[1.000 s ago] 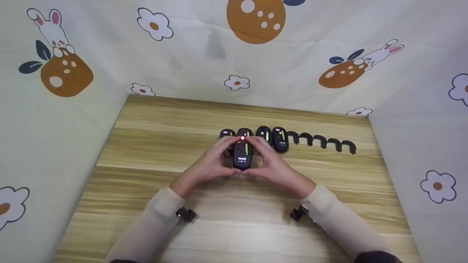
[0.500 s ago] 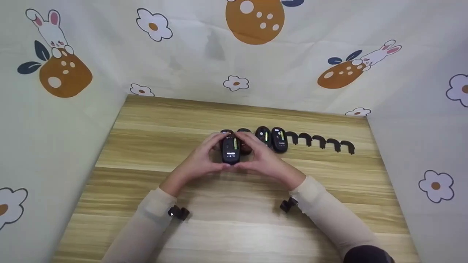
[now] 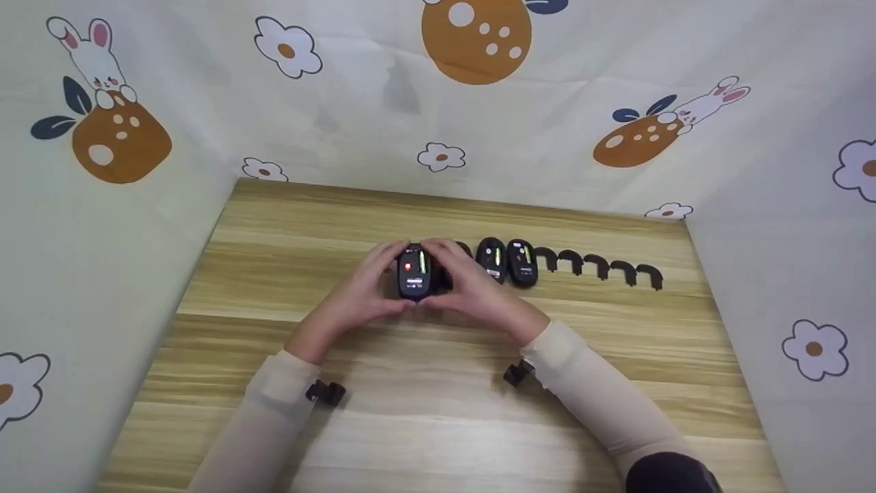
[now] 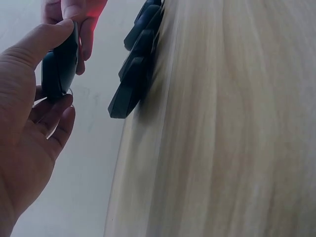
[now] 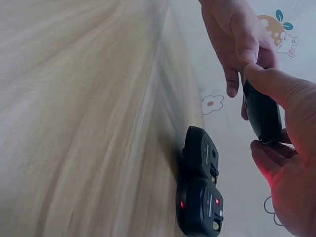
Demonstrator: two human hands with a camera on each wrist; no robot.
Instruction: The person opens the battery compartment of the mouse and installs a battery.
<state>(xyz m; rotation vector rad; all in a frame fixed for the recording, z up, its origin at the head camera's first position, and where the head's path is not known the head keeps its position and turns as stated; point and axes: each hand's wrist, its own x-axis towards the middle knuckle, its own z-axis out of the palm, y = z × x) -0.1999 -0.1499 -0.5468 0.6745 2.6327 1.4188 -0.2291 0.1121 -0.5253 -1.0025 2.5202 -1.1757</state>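
Observation:
Both hands hold one black computer mouse [image 3: 415, 277] between them, underside up, with a green battery in its open slot and a red light showing. My left hand [image 3: 359, 291] grips its left side and my right hand [image 3: 475, 294] its right, thumbs at the near end. Both wrist views show this mouse [image 4: 59, 71] raised off the table. To its right lie more upturned mice, one [image 3: 491, 260] beside another [image 3: 523, 263], each with a battery visible. Another mouse [image 3: 464, 249] is mostly hidden behind my right hand.
Right of the mice, several curved black covers [image 3: 595, 267] lie in a row on the wooden table [image 3: 287, 239]. A patterned cloth [image 3: 363, 123] stands behind and beside the table. A small black device [image 3: 326, 393] is strapped at the left wrist, another [image 3: 518, 373] at the right.
Both hands have carried the mouse left and slightly away from the body. Its red light, unseen half a second ago, shows again. The other mice and the covers stay put.

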